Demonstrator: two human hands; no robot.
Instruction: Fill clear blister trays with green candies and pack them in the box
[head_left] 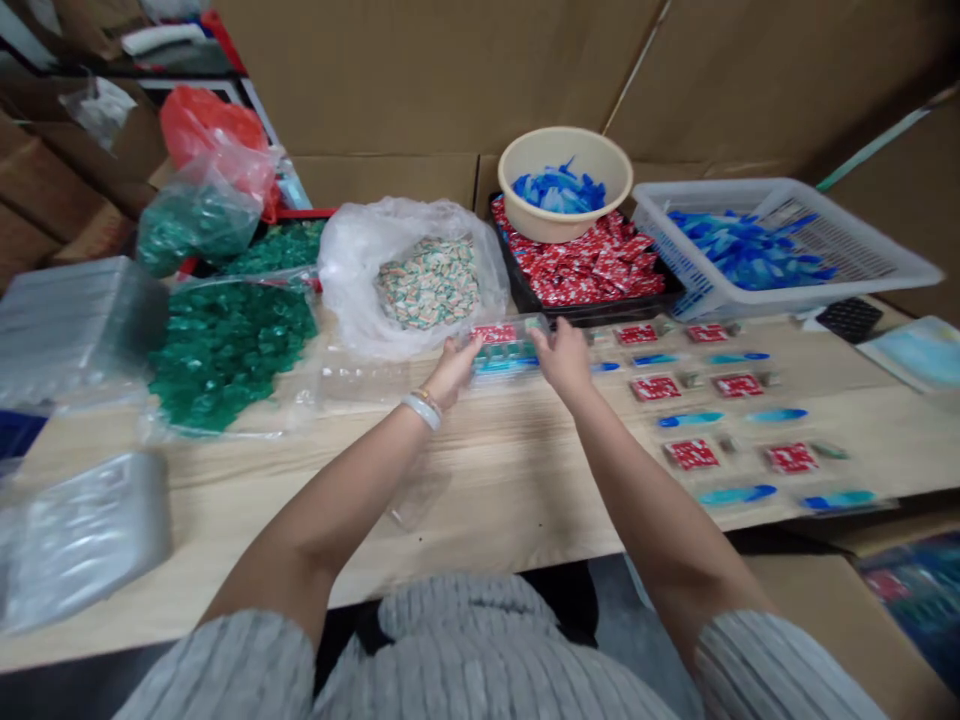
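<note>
Two bare hands were at work on the pale wooden table (pixel 480 520). The left hand (pixel 454 368) and the right hand (pixel 562 360) were apart, one at each end of a clear rectangular plastic tray (pixel 506 345), fingers against it; firmness of grip could not be determined. The tray lay between the hands, at the table's far side, and contained red sachets and teal-blue pieces.

Directly beyond the hands stood a black tray (pixel 517 285) heaped with red sachets (pixel 577 262) and a beige plastic bowl (pixel 525 225) of blue pieces. Beyond the right hand was a white plastic basket (pixel 712 300) of blue pieces. Rows of red sachets (pixel 656 388) and blue pieces (pixel 690 419) lay on the table to the right of the right hand. Left of the left hand were a clear bag (pixel 352 260) of cream-and-green pieces and a clear bag (pixel 225 355) of green pieces.
</note>
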